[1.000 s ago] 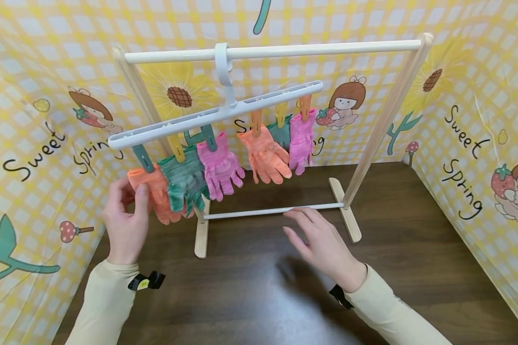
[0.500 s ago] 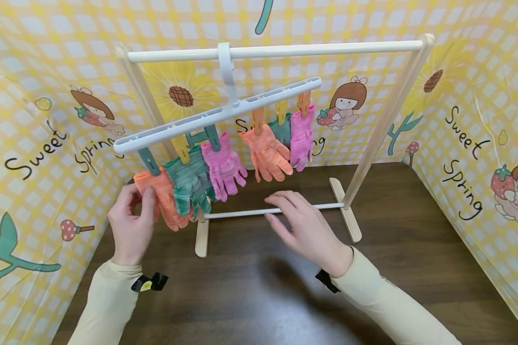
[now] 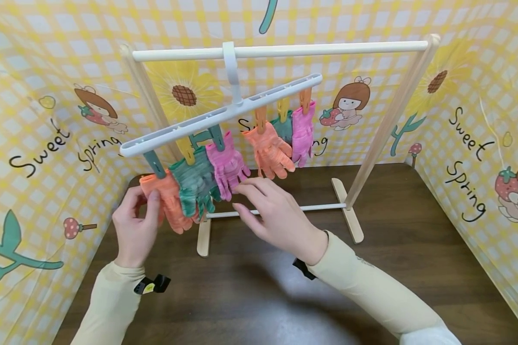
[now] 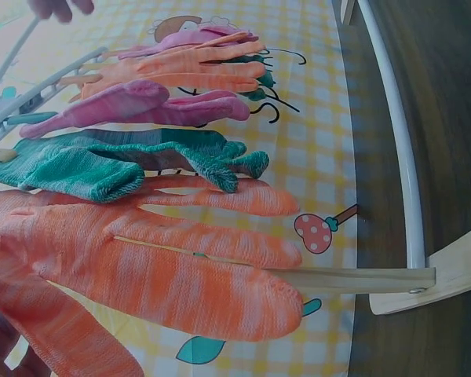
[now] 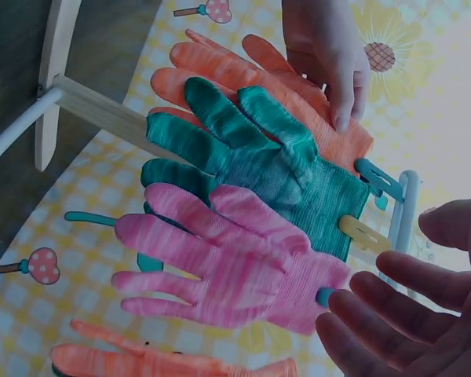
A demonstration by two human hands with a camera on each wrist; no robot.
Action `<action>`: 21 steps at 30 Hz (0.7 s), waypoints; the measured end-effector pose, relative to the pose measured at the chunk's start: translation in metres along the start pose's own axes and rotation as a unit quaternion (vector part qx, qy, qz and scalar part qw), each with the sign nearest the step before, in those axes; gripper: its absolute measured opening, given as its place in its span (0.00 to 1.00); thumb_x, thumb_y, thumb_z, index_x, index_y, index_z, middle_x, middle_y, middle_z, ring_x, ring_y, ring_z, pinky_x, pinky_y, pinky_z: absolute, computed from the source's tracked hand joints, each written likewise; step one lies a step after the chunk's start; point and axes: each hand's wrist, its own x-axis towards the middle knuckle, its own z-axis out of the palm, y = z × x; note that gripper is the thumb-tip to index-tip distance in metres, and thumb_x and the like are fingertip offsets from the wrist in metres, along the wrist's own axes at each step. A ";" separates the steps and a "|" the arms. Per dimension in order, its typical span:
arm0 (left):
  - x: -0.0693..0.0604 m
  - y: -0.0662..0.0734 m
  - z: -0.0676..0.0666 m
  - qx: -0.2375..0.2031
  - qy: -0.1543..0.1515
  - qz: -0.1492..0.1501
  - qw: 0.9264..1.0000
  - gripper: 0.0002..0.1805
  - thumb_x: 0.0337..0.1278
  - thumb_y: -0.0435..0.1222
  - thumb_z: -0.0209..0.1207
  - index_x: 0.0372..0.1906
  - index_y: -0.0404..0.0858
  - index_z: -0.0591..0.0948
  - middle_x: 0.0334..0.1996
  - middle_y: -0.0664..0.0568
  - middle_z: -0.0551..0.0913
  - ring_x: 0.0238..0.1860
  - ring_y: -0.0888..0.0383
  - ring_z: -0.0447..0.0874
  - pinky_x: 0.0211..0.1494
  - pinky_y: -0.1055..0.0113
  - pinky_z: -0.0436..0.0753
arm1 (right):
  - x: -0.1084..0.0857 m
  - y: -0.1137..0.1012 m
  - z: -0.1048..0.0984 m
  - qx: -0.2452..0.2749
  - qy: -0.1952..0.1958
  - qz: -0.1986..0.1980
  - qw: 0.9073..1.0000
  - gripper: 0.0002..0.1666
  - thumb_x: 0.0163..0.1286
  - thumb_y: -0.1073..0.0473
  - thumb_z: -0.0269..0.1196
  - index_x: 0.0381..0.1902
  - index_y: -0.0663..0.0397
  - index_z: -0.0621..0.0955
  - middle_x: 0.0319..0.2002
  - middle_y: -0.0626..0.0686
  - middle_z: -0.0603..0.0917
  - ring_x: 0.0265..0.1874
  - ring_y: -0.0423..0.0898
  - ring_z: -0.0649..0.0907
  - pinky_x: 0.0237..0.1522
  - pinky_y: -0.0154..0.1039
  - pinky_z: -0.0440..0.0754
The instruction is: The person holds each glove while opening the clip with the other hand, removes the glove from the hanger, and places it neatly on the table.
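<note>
Several orange, green and pink gloves hang by clothespins from a white hanger (image 3: 190,125). In the head view my left hand (image 3: 135,230) pinches the cuff edge of the leftmost orange glove (image 3: 169,199), thumb in front. The green glove (image 3: 194,179) hangs beside it, then a pink glove (image 3: 228,165). My right hand (image 3: 280,218) is by the pink glove's fingers, its own fingers extended and slightly bent, holding nothing. In the right wrist view the right hand (image 5: 416,306) is near the cuff of the pink glove (image 5: 220,263); whether it touches cannot be told.
The hanger hooks over the white top rail (image 3: 328,49) of a wooden rack, whose feet (image 3: 347,211) stand on a dark wooden table (image 3: 397,268). More orange, green and pink gloves hang on the hanger's right half. Yellow checked cloth (image 3: 457,81) surrounds the table.
My right hand has moved left, from near the rack's lower rail toward the pink glove. The hanger's left end and the orange glove in my left hand have shifted slightly right and down.
</note>
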 end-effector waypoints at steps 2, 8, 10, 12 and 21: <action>0.000 0.000 0.000 0.002 0.000 0.000 1.000 0.06 0.68 0.24 0.60 0.43 0.21 0.81 0.35 0.67 0.80 0.36 0.69 0.78 0.46 0.75 0.75 | 0.005 -0.001 0.003 0.002 0.002 0.002 1.000 0.14 0.74 0.58 0.66 0.53 0.60 0.84 0.50 0.55 0.85 0.53 0.49 0.84 0.57 0.42 0.82; -0.002 0.002 0.001 -0.002 -0.001 0.000 1.000 0.06 0.68 0.25 0.61 0.42 0.22 0.82 0.35 0.65 0.81 0.36 0.68 0.79 0.45 0.75 0.76 | 0.021 -0.006 0.012 0.022 -0.003 0.004 1.000 0.14 0.74 0.58 0.66 0.52 0.60 0.84 0.49 0.54 0.85 0.49 0.48 0.84 0.53 0.40 0.83; -0.003 0.002 0.000 -0.003 0.001 -0.002 1.000 0.06 0.68 0.25 0.61 0.43 0.22 0.82 0.35 0.65 0.81 0.36 0.68 0.79 0.46 0.75 0.76 | 0.027 -0.008 0.015 0.033 -0.010 0.004 0.999 0.14 0.74 0.58 0.66 0.53 0.60 0.84 0.49 0.54 0.85 0.47 0.46 0.83 0.51 0.38 0.83; -0.004 0.003 0.000 -0.004 0.003 -0.003 1.000 0.06 0.68 0.25 0.61 0.43 0.22 0.82 0.35 0.66 0.81 0.35 0.68 0.79 0.45 0.75 0.76 | 0.033 -0.011 0.017 0.045 -0.016 0.002 0.999 0.15 0.74 0.58 0.66 0.53 0.61 0.84 0.49 0.53 0.85 0.45 0.44 0.83 0.48 0.36 0.83; -0.006 0.003 0.000 -0.010 -0.012 0.004 1.000 0.05 0.67 0.23 0.61 0.43 0.22 0.82 0.34 0.65 0.81 0.34 0.68 0.78 0.44 0.75 0.76 | 0.058 -0.022 0.026 0.093 -0.037 -0.009 0.995 0.17 0.76 0.57 0.65 0.55 0.63 0.83 0.49 0.55 0.85 0.46 0.45 0.84 0.50 0.28 0.80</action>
